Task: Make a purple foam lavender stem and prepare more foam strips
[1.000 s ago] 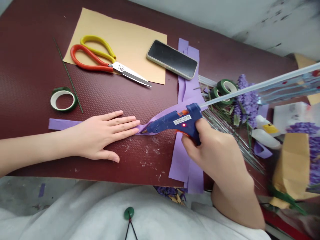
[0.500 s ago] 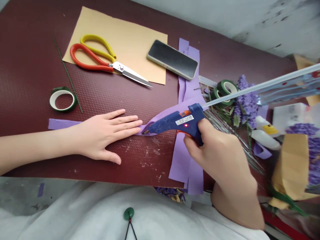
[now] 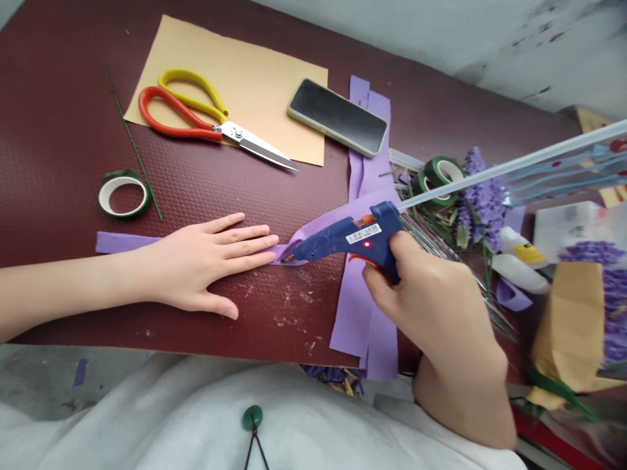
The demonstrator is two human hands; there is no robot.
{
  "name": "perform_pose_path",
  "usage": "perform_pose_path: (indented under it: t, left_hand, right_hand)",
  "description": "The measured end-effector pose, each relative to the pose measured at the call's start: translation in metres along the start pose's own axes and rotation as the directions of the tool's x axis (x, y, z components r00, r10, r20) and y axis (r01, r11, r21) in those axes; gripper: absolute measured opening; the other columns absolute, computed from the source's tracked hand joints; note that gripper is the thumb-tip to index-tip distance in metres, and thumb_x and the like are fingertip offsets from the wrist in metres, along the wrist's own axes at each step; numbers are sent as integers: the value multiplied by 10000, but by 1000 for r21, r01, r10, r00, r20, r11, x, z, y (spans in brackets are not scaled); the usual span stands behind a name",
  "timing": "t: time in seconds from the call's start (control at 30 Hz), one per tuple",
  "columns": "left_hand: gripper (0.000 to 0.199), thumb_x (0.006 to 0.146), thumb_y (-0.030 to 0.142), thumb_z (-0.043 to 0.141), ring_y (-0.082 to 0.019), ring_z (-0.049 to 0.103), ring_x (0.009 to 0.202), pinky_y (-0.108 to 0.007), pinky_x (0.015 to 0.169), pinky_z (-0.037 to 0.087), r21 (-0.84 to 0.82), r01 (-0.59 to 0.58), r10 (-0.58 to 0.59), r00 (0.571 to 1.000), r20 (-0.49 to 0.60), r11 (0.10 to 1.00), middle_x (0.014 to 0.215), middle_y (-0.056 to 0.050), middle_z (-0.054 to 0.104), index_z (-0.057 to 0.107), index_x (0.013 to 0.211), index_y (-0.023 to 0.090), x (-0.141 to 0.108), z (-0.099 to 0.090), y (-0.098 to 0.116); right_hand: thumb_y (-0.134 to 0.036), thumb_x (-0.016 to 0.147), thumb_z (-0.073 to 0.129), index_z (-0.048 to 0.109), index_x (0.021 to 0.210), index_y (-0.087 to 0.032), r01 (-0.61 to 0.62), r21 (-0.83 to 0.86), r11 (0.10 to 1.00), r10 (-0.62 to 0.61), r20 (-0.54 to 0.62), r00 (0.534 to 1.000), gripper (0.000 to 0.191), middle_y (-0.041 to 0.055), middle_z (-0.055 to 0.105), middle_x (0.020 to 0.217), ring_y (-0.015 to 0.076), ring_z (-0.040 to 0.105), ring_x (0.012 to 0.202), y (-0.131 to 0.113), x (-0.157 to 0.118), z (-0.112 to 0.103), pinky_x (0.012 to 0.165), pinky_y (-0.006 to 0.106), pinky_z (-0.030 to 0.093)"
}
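Note:
My left hand [image 3: 210, 261] lies flat with its fingers spread, pressing on a long purple paper strip [image 3: 122, 242] that runs under the palm. My right hand [image 3: 431, 294] is wrapped round the handle of a blue glue gun [image 3: 337, 240], whose red light is lit. The gun's nozzle points left and rests at the strip, just right of my left fingertips. Beyond the nozzle the strip twists and rises to the right, passing behind the gun. A long clear glue stick [image 3: 514, 166] sticks out of the gun's back.
Red and yellow scissors [image 3: 235, 132] and a phone [image 3: 337, 116] lie partly on tan paper [image 3: 255, 78]. Green tape [image 3: 124, 194] and a thin green wire [image 3: 132, 143] are at left. Purple strips [image 3: 362, 300], wire stems, purple flowers [image 3: 482, 196] and a white bottle [image 3: 524, 248] are at right.
The glue gun and my right hand have shifted very slightly to the right. My left hand stays in place on the strip.

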State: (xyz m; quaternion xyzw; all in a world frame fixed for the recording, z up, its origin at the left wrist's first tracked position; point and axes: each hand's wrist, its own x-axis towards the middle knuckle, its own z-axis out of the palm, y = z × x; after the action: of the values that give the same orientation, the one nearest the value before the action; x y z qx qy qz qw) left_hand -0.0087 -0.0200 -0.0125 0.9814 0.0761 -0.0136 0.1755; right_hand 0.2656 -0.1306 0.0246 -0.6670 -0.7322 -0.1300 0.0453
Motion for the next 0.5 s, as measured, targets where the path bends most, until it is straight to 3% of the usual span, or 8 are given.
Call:
perform_pose_path:
  t: [0.13,0.23,0.33,0.5]
  left_hand:
    - [760,889,614,365,-226,143,1450,-419,1194,17,6,23,-23,1000,7,1000,1562,-47,180,111,1500,242,-1,-1,1]
    - [626,946,430,375,-202,171,1446,-413,1197,66,16,13,-13,1000,-17,1000,1558,-53,215,152,1495,226,-2,-2,0]
    - [546,933,220,393,-199,286,1410,-415,1185,175,-4,-5,5,996,-93,1000,1505,-76,360,265,1464,204,-4,-1,-1]
    - [437,913,147,423,-203,559,1149,-374,1021,420,52,-6,19,965,-260,999,1219,-98,639,446,1348,174,-4,-1,-1]
  right_hand:
    - [-213,747,512,434,740,-205,0,-8,1000,0,3,1000,79,-41,382,498,103,291,399,1,-1,0,452,241,185]
    - [-214,760,515,451,752,-197,6,-29,1000,-5,5,1000,67,-35,398,501,107,309,402,1,-1,-2,450,243,191]
    - [-220,771,513,460,751,-194,12,-44,999,-12,-9,1000,63,-34,401,502,103,301,405,1,-1,-3,447,243,195]
    - [-264,794,472,488,770,-189,-5,-42,999,5,-5,1000,81,-41,390,521,89,273,412,3,-2,-1,454,236,185]
